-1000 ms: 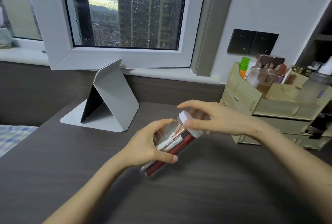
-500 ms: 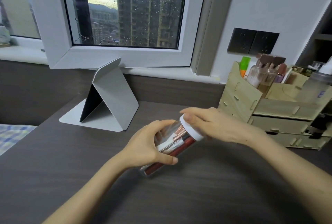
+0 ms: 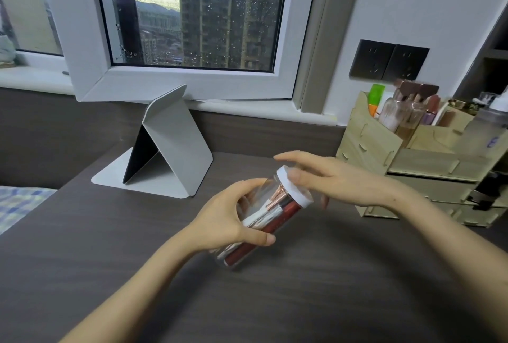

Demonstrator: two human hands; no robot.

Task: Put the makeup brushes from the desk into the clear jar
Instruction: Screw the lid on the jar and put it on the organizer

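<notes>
Several makeup brushes [image 3: 270, 209] fill the tilted clear jar [image 3: 264, 219], gripped by left hand [image 3: 228, 221]; right-hand fingers [image 3: 298, 177] spread open at white lid [image 3: 295, 191] (capping step, probably; regrip and tighten next).

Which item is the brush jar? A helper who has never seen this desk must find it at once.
Start at the dark wood-grain desk under the rainy window. Near its middle, the left hand holds a tilted clear jar, with the right hand at its white lid. Unlike the bottles in the wooden organiser, it holds red, white and rose-gold makeup brushes.
</notes>
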